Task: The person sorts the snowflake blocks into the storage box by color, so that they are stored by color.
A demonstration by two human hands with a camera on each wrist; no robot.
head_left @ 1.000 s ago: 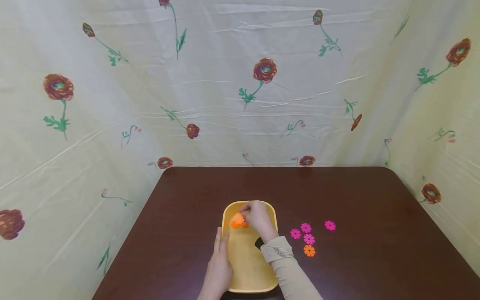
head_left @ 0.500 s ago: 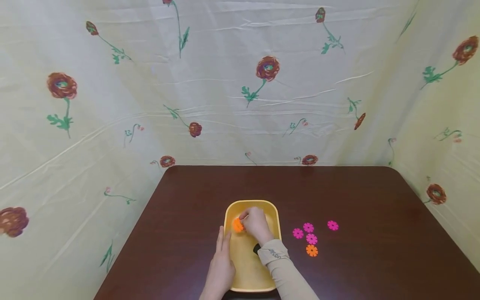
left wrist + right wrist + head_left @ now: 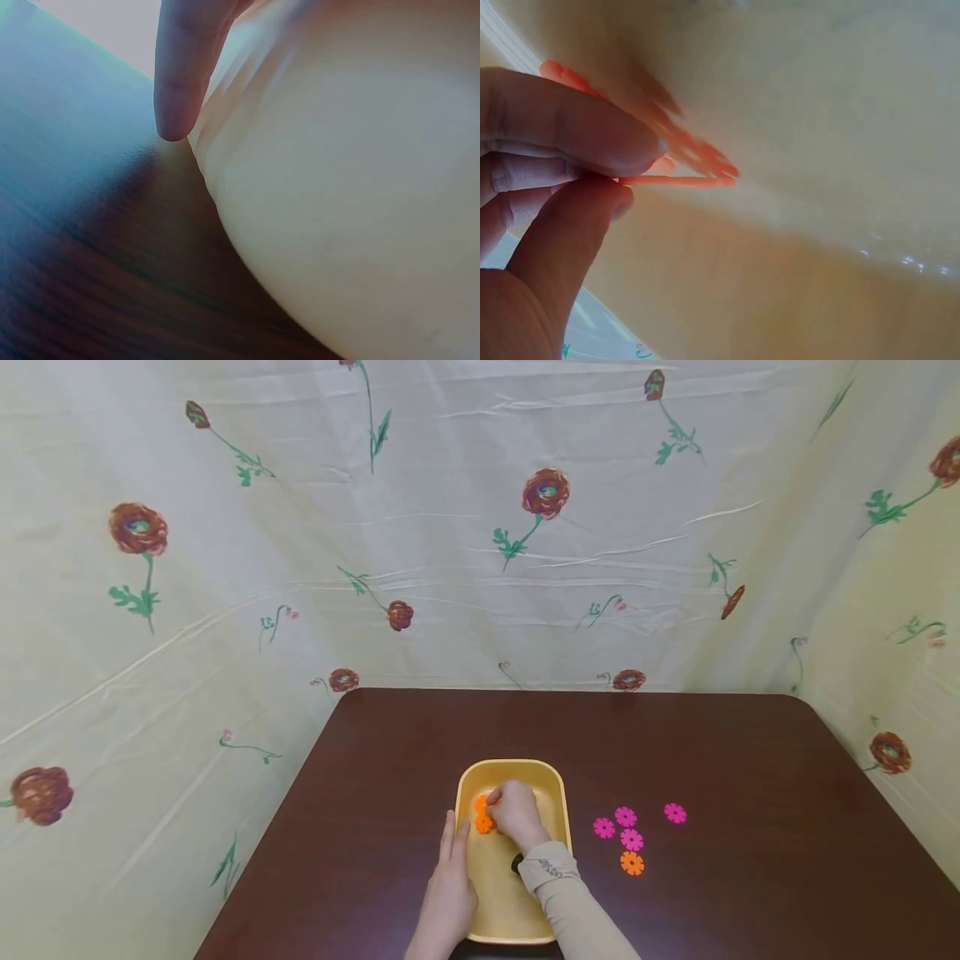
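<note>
The left hand (image 3: 448, 902) lies with straight fingers along the outer left wall of the yellow tray (image 3: 551, 793), holding nothing. In the left wrist view one fingertip (image 3: 174, 112) points down to the dark surface (image 3: 67, 225) just beside the tray's pale wall (image 3: 360, 210).

The tray stands on the brown surface (image 3: 720, 893) near its front edge, its long side running away from the person.

The right hand (image 3: 513, 814) is inside the tray, over its far half. Its thumb and fingers are curled and pinch orange flower-shaped discs (image 3: 483, 815), which show at the hand's left side close to the tray's left wall. In the right wrist view the thumb (image 3: 570, 232) and forefinger (image 3: 570, 127) clamp the thin edge of an orange disc (image 3: 682, 178) just above the tray floor; whether it touches the floor cannot be told. A beige sleeve (image 3: 558, 893) covers the right forearm.

To the right of the tray, on the bare surface, three pink discs (image 3: 622, 827) lie close together, with one orange disc (image 3: 632, 862) just in front of them. A fourth pink disc (image 3: 675, 812) lies apart, further right.

A floral cloth (image 3: 480, 527) hangs behind and at both sides of the surface.
</note>
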